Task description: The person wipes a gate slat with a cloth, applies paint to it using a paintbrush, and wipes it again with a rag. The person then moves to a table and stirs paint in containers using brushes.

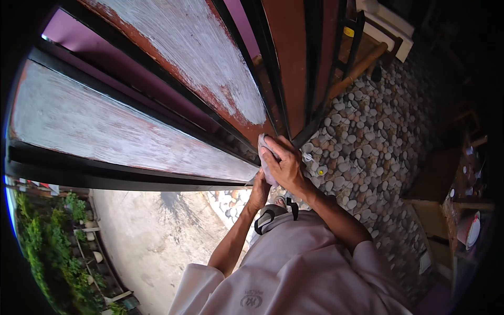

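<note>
My right hand [286,167] is closed round a crumpled pale cloth [263,144], its fingers bent over the upper part. Just below it, my left hand [259,191] is closed at the lower end of the same cloth; its fingertips are partly hidden. Both hands are beside the narrow lower ends of tall door panels. One panel [100,123] is streaked with whitish paint over red-brown. A second panel [184,47] is coated the same way, with red-brown showing at its lower end and edges. Black frame bars [157,76] run between the panels.
A bare red-brown panel [286,47] stands farther right. Pebble-patterned flooring [362,142] spreads to the right, with a wooden cabinet [433,220] on it. Pale concrete [152,231] and green plants [47,252] are at lower left. A wooden chair [362,63] stands at upper right.
</note>
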### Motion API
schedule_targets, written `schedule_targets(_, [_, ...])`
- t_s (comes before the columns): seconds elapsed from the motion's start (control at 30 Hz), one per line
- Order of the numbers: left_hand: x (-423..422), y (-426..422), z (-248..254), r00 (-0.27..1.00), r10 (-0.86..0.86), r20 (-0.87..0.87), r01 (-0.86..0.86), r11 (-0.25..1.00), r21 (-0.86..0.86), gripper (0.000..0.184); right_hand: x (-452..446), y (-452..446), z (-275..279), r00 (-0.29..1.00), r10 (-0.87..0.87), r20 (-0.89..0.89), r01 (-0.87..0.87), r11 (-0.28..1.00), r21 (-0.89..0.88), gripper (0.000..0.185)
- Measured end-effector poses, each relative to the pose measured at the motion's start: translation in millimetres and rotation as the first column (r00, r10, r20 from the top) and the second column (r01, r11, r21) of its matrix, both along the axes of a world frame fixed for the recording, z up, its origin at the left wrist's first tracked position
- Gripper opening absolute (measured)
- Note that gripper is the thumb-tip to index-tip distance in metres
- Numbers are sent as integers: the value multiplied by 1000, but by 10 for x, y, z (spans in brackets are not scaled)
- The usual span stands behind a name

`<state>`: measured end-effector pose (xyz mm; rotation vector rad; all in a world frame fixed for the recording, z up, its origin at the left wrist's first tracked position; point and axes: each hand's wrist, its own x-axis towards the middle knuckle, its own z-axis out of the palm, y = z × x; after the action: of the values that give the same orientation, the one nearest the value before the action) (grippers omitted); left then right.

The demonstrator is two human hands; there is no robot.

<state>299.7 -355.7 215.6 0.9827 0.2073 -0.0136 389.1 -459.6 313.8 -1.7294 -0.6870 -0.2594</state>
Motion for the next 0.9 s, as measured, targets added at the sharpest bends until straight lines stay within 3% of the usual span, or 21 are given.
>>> schedule_targets(0.1, [-143,130,89,1000,11,-25,-13,994,-105,64,-33,347,69,983,-75,168,65,996,69,22])
schedule_targets(0.17, [-199,207,177,1000,29,-4,-29,987,-160,67,-31,492,123,983,-58,173,54,998,29,25])
schedule_targets(0.2, [-228,260,237,999,-50,17,52,985,-162,70,-27,563,133,979,-54,199,57,998,-10,27])
schedule_targets(0.3, [-286,347,229,1000,-7,9,8,993,-116,69,5,745,178,957,-73,282,85,996,-31,33])
schedule_targets(0.33, [-296,367,192,999,39,-16,-41,984,-172,68,25,777,208,939,-98,330,119,992,-46,34])
schedule_targets(0.4, [-292,382,341,1000,-17,25,21,987,-160,67,93,841,248,910,-127,394,156,987,-41,35])
schedule_targets(0.43, [-285,397,396,995,-74,66,83,986,-143,66,111,851,273,911,-124,393,154,987,-44,35])
schedule_targets(0.73, [-246,396,411,994,-92,64,99,989,-106,61,163,883,116,899,-67,433,171,964,-206,42])
schedule_targets(0.9, [-270,416,294,993,-105,53,112,982,-154,57,146,834,216,896,-76,438,174,966,-190,44])
